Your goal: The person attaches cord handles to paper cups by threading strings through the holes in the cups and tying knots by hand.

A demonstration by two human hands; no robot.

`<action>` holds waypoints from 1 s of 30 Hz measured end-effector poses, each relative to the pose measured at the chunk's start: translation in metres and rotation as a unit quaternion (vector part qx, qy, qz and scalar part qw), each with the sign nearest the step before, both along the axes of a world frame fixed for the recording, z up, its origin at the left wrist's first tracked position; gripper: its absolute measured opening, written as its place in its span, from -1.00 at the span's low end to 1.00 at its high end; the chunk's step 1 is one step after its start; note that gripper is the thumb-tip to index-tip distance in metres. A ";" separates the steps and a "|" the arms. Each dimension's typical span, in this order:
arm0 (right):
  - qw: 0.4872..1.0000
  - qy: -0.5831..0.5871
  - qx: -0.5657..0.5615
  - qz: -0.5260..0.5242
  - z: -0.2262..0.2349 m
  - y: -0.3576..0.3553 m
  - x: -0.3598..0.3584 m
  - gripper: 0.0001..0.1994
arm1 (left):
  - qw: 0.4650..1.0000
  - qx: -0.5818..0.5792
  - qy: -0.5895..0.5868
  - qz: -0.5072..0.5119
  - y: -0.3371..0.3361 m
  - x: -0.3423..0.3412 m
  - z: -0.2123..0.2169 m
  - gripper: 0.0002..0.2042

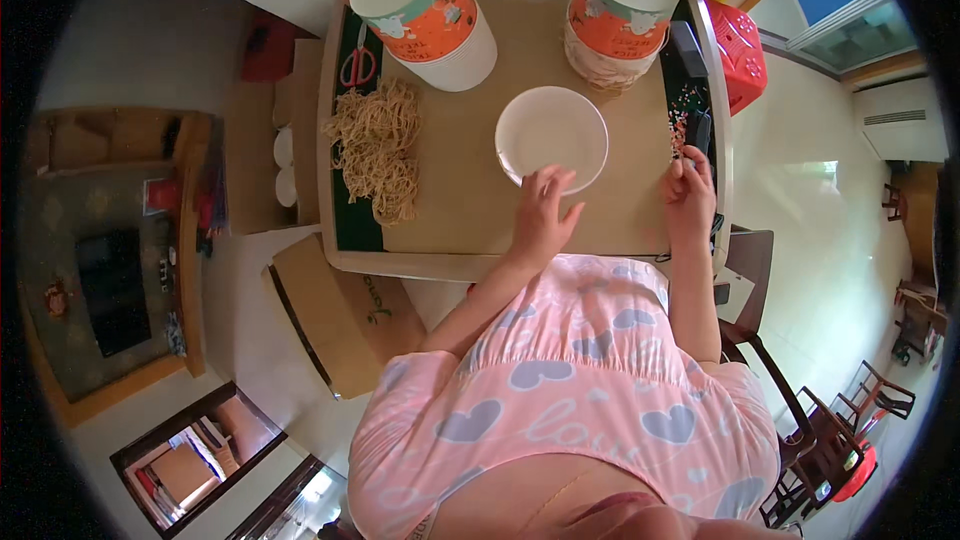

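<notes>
A round white paper tub (552, 130) stands with its mouth facing me in the middle of the table. My left hand (545, 208) rests at its near rim, fingertips over the edge and thumb held apart, grasping nothing that I can see. At the table's right side my right hand (689, 188) is closed, its fingertips drawn together beside a scatter of small coloured pieces (679, 118). Whatever those fingers hold is too small to make out. A dark oblong object (701, 132) lies just beyond them.
Tan twine (380, 145) lies in a tangled heap at the left, below red-handled scissors (357, 67). Two orange-and-white tub stacks (425, 25) (620, 15) stand at the back. A cardboard box (350, 315) sits by the near left corner, a chair (750, 280) at the right.
</notes>
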State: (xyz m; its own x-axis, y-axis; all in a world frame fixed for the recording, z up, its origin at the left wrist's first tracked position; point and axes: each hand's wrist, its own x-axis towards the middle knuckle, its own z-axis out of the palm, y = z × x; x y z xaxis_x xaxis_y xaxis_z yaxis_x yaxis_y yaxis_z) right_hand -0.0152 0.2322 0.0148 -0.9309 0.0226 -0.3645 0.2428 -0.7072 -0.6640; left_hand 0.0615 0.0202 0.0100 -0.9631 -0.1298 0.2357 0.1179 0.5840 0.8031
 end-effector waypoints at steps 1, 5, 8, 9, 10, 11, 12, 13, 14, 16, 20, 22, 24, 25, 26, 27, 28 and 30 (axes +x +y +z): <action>0.999 0.027 0.033 0.003 0.012 0.006 -0.002 -0.82 | 0.997 -0.072 0.022 -0.005 -0.001 -0.006 0.000 -0.78; 0.982 0.096 0.148 -0.068 0.053 0.030 -0.008 -0.79 | 0.980 -0.193 -0.001 -0.042 -0.032 -0.007 -0.022 -0.87; 0.973 0.133 0.166 -0.089 0.062 0.040 -0.009 -0.79 | 0.981 -0.180 0.001 -0.070 -0.054 -0.011 -0.019 -0.96; 0.968 0.154 0.182 -0.072 0.057 0.043 -0.009 -0.80 | 0.978 -0.182 -0.003 -0.097 -0.060 -0.012 -0.019 -0.97; 0.969 0.154 0.179 -0.074 0.058 0.041 -0.008 -0.80 | 0.978 -0.186 -0.001 -0.098 -0.061 -0.015 -0.017 -0.97; 0.969 0.147 0.193 -0.052 0.060 0.035 -0.005 -0.81 | 0.978 -0.187 -0.013 -0.096 -0.062 -0.018 -0.014 -0.97; 0.968 0.139 0.207 -0.029 0.062 0.032 -0.003 -0.82 | 0.977 -0.189 -0.025 -0.093 -0.063 -0.021 -0.011 -0.97; 0.961 0.163 0.225 0.007 0.059 0.027 -0.002 -0.82 | 0.977 -0.190 -0.024 -0.095 -0.068 -0.023 -0.013 -0.97; 0.959 0.166 0.226 0.033 0.057 0.022 0.001 -0.82 | 0.975 -0.199 -0.039 -0.093 -0.075 -0.026 -0.016 -0.96; 0.949 0.169 0.255 0.077 0.053 0.013 0.005 -0.82 | 0.972 -0.209 -0.052 -0.096 -0.085 -0.027 -0.011 -0.94; 0.930 0.162 0.293 0.152 0.042 0.006 0.011 -0.81 | 0.978 -0.141 -0.145 -0.040 -0.071 -0.048 0.049 -0.90; 0.919 0.184 0.276 0.213 0.033 0.004 0.015 -0.82 | 0.973 -0.084 -0.216 0.000 -0.055 -0.066 0.055 -0.87; 0.907 0.196 0.288 0.236 0.027 -0.003 0.018 -0.84 | 0.994 -0.092 -0.051 -0.024 -0.033 -0.075 0.050 -0.81; 0.913 0.190 0.284 0.225 0.029 -0.008 0.019 -0.85 | 0.987 -0.140 -0.075 -0.024 -0.025 -0.072 0.041 -0.79; 0.914 0.191 0.283 0.220 0.030 -0.010 0.018 -0.85 | 0.977 -0.187 -0.098 -0.025 -0.019 -0.067 0.027 -0.77; 0.919 0.180 0.275 0.217 0.027 -0.012 0.016 -0.85 | 0.961 -0.247 -0.125 -0.012 -0.021 -0.062 0.008 -0.78; 0.926 0.167 0.266 0.211 0.022 -0.013 0.014 -0.86 | 0.960 -0.251 -0.122 -0.020 -0.024 -0.059 -0.002 -0.78; 0.920 0.182 0.280 0.205 -0.002 -0.020 0.010 -0.93 | 0.970 -0.084 -0.228 -0.001 -0.036 -0.053 -0.008 -0.83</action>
State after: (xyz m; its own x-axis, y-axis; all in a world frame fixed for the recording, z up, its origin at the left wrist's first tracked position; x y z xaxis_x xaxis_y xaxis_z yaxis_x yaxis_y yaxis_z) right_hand -0.0056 0.2122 0.0128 -0.9612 -0.2681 -0.0652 0.1028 -0.1286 -0.9864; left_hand 0.0085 -0.0153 0.0017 -0.9726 -0.1243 -0.1966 -0.2256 0.7106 0.6664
